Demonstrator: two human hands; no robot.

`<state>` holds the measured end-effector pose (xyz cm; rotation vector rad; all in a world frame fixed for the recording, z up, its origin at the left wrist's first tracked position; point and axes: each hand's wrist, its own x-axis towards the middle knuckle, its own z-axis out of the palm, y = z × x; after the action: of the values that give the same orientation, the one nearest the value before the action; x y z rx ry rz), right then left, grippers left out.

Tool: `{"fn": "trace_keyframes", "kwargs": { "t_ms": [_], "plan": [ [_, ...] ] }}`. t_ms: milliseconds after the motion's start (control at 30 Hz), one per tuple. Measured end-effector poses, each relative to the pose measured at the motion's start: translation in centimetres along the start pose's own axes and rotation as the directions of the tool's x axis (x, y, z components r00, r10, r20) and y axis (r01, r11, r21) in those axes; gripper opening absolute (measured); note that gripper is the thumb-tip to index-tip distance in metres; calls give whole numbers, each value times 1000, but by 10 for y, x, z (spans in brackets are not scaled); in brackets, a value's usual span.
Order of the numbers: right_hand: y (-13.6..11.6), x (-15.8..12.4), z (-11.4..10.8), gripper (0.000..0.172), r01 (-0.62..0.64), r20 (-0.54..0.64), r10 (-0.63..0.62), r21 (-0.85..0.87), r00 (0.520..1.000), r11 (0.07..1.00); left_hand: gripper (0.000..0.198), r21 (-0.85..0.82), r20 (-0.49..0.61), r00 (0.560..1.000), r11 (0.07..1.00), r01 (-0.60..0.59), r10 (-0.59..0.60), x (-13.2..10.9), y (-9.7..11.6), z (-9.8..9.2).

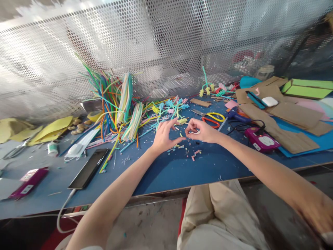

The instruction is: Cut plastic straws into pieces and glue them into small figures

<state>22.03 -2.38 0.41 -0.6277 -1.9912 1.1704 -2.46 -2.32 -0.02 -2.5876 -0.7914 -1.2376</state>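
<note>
Both hands meet above the middle of the blue tabletop (161, 173), fingertips almost touching. The right hand (201, 131) is curled shut, thumb and forefinger pinched on a small pale bit (195, 132). The left hand (163, 135) is half curled, its thumb stretched toward the right hand's fingertips. Whether it grips the bit too cannot be told. The bit sits between the two hands, just over the tabletop.

At 6 o'clock from the hands, cut scraps (194, 154) lie scattered on the blue surface. At 12 o'clock lie small flowers (174, 106) made of straw, and at 10 o'clock a big heap of coloured straws (117, 100) leans against the mesh screen (166, 45). Scissors (212, 118) with yellow and red handles lie at 1 o'clock, near the right hand. At 3 o'clock a magenta device (260, 140) with a black cable rests beside sheets of cardboard (286, 121).

At 8 o'clock from the left hand a dark phone (88, 168) lies on a white cable. Just beyond it lies a face mask (78, 147), and a magenta box (28, 178) sits farther out at 8 o'clock.
</note>
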Motion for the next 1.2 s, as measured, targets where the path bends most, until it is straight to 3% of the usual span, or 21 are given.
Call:
{"fn": "trace_keyframes", "kwargs": {
  "t_ms": [200, 433, 667, 1200],
  "plan": [
    [-2, 1, -1, 35, -6, -39, 8, 50, 999, 999, 85, -1, -1, 1000, 1000, -9, 9, 1, 2, -1],
    [5, 2, -3, 35, 23, -177, -13, 56, 984, 998, 83, -5, 27, 998, 999, 54, -54, -2, -1, -1],
    [0, 1, 4, 34, -34, -15, 36, 140, 999, 990, 86, 7, 43, 998, 999, 48, -48, -2, -2, 1],
    [1, 0, 6, 40, -65, 25, 61, 219, 998, 974, 96, 5, 51, 998, 1000, 29, -29, -3, -5, 1]
  ]
}}
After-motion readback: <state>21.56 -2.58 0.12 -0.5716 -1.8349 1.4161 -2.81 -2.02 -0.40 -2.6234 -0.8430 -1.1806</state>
